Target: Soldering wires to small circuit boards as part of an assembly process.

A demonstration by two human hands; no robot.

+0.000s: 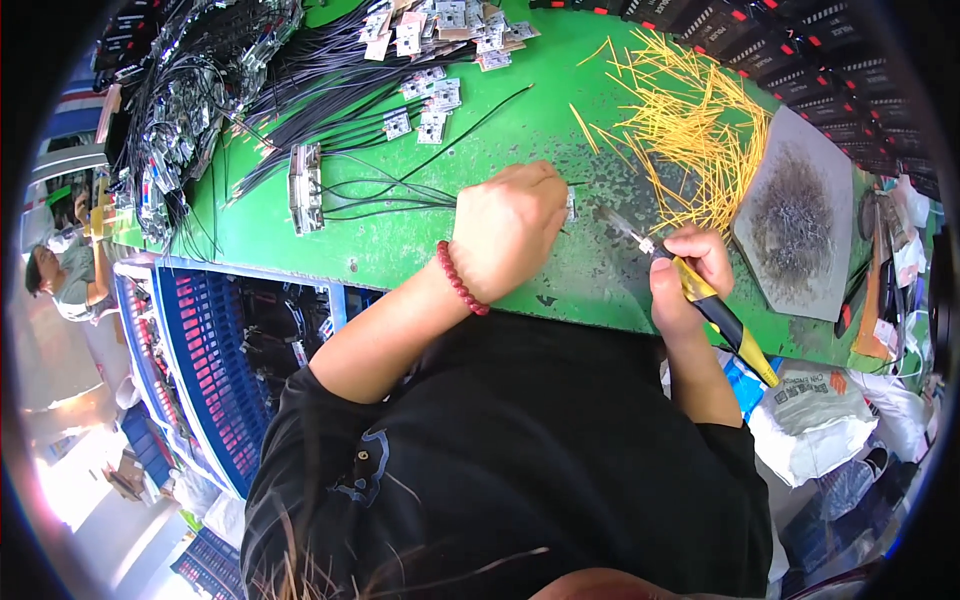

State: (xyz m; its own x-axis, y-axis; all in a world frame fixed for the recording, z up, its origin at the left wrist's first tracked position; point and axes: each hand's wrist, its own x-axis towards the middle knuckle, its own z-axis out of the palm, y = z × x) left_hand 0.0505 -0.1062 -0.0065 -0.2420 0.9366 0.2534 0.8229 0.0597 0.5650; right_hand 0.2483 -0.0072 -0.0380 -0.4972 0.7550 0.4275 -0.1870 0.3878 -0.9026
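My right hand (690, 275) is wrapped round a yellow and black soldering iron (727, 325). The iron's metal tip points up and left, a short way from a small pale circuit board (571, 203). That board peeks out past the fingers of my left hand (510, 225), which is closed, back upward. Thin black wires (395, 193) run under this hand from a silvery metal-and-board assembly (306, 190) lying to its left. What exactly the fingertips pinch is mostly hidden by the hand.
Loose thin yellow sticks (690, 130) are heaped at the back right, beside a grey board (795, 215) with a dark burnt patch. Bundles of black wires with boards (430, 100) cover the back left of the green table (400, 255). Blue crates (215, 360) stand below left; another person is far left.
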